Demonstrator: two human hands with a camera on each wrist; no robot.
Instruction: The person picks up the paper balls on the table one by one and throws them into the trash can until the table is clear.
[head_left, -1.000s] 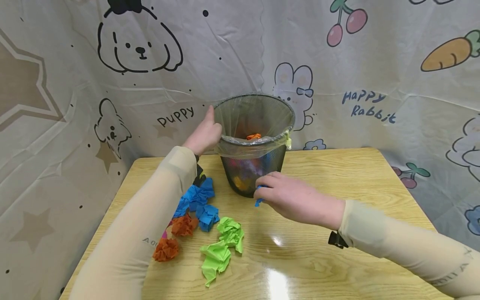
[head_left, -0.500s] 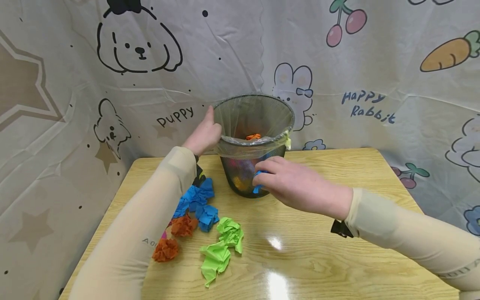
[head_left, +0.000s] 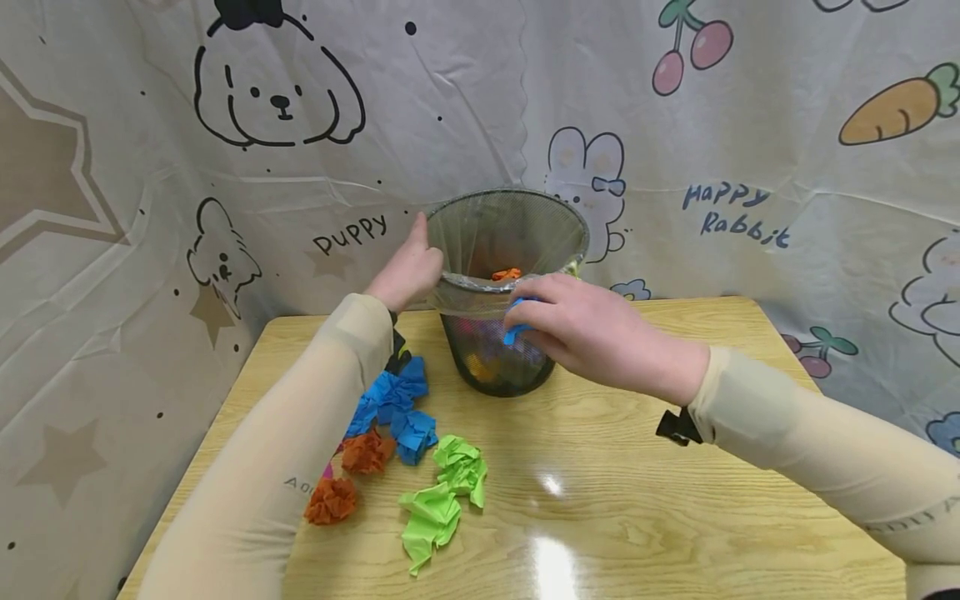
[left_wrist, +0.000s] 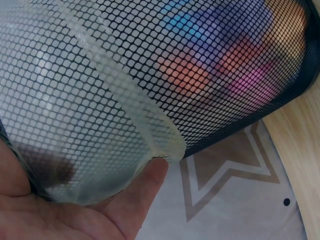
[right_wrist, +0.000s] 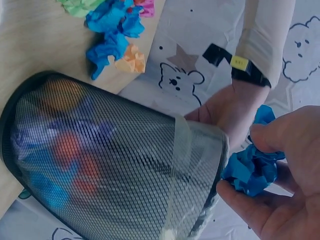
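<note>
A black mesh wastebasket lined with a clear plastic bag stands at the back of the table, crumpled paper showing inside it. My left hand grips its left rim, with the thumb against the bag's folded edge on the outside. Between the thumb and fingers of my right hand, a crumpled piece of blue paper is pinched. That hand is in front of the basket, just below the near rim. An orange paper ball is visible through the basket's mouth.
Left of the basket lie crumpled blue papers, brown-orange balls and bright green papers. My left forearm partly hides a pink piece. A printed curtain hangs behind the wooden table.
My right hand has risen with the blue paper from near the basket's base to just below its rim. My left hand stays at the rim.
</note>
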